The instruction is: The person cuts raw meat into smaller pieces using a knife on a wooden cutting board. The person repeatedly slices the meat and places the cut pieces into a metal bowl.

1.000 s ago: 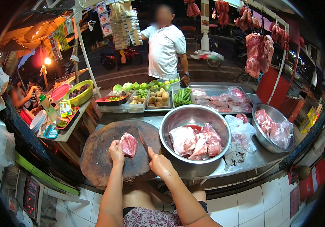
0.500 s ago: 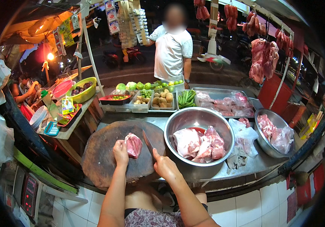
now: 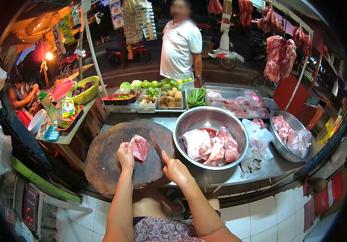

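Observation:
A piece of raw meat (image 3: 140, 149), pinkish red with a pale edge, rests on the round wooden chopping block (image 3: 104, 161). My left hand (image 3: 125, 156) is closed on its left edge. In my right hand (image 3: 176, 170) is a knife (image 3: 156, 146), gripped by the handle. Its blade points away from me and lies just right of the meat, apart from it. To the right of the block stands a large steel bowl (image 3: 244, 150) with big chunks of raw meat (image 3: 199, 143) in it.
Clear plastic bags (image 3: 258, 141) and a second steel bowl (image 3: 307, 155) with meat are at the right. Vegetable trays (image 3: 148, 105) and a metal meat tray (image 3: 218, 91) line the far edge. Meat (image 3: 276, 58) hangs at the upper right. A person (image 3: 180, 50) stands across the counter.
The view has shifted slightly. The person across the counter has raised a hand toward the head. My hands keep their holds on the meat and the knife.

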`<state>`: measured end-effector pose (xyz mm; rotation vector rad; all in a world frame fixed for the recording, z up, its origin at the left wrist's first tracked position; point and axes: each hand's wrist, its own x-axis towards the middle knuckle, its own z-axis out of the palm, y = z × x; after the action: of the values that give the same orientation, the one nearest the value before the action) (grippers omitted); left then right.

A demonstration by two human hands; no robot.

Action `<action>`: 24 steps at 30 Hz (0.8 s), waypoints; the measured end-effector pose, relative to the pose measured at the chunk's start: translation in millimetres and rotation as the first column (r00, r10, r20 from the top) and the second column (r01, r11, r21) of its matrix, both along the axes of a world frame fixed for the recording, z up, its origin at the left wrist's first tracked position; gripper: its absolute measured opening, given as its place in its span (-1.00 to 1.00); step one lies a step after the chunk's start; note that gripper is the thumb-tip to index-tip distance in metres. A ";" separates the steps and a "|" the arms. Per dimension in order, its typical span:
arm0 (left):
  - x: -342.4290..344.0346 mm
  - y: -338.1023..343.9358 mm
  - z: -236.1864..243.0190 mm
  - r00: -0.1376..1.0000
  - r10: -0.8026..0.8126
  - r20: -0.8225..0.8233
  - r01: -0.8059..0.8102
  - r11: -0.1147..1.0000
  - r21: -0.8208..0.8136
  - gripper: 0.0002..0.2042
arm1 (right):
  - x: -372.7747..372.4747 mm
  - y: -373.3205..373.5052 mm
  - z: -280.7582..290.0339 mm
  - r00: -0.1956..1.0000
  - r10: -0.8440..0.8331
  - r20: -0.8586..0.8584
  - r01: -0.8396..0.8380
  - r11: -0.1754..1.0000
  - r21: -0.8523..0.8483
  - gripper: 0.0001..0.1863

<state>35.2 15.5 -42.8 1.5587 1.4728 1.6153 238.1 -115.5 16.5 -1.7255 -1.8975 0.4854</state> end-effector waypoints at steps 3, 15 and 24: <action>-0.7 -1.9 0.4 0.999 0.024 -0.028 -0.022 0.998 0.053 -0.90 | 1.9 -0.1 -4.5 1.000 -0.008 -0.023 0.008 1.000 -0.004 -0.34; -5.1 9.0 -10.5 1.000 -0.015 0.014 0.014 0.999 0.030 -0.91 | 1.3 -3.3 0.7 0.999 -0.009 -0.044 0.007 0.999 -0.043 -0.35; -5.2 7.9 -9.4 1.000 -0.002 -0.009 0.003 0.999 0.051 -0.91 | -1.0 -3.2 -6.1 0.996 -0.034 -0.077 0.036 0.999 0.032 -0.34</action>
<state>29.9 23.3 -52.3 1.5965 1.4444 1.6587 237.1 -118.7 10.4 -1.6917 -1.8089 0.4971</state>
